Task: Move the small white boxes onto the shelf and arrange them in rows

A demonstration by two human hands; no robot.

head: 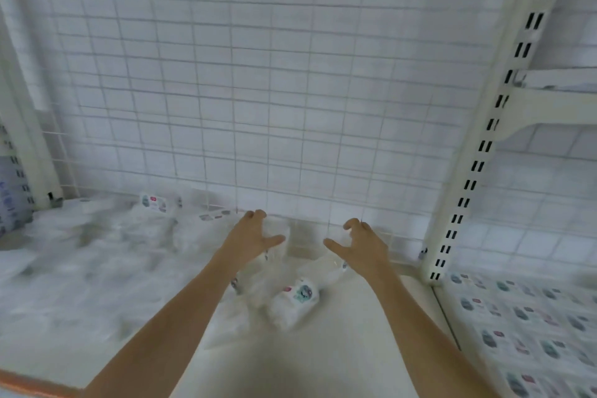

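Behind the shelf (323,349) a white wire grid (258,90) is seen, with pale tiled wall showing through it. Right of the shelf a white slotted upright (484,145) rises, and a bracket (549,113) juts from it further right. Beyond that upright, a neighbouring deck (533,333) is covered with rows of small white packs bearing teal and red marks. At the shelf's far left a second upright (29,145) is seen, with a bluish pack (13,197) beside it. An orange edge (32,384) is noted at the shelf's front left corner.

The left part of the shelf is badly blurred; pale heaped shapes are visible there, but individual items cannot be told apart. One box (155,202) is made out at the back left of the shelf, against the grid.

Near the shelf's middle, a box (294,300) is recorded lying tilted. It is white, with a teal figure and a small red mark on its upper face. Blurred white shapes lie just beside it towards the left; their number cannot be told.

Both hands are held above the shelf's back edge, beyond that box and apart from it. The left hand (255,234) is spread, fingers bent, thumb pointing inward, nothing held. The right hand (361,244) is likewise spread and clawed, nothing held. A gap is left between the two thumbs.
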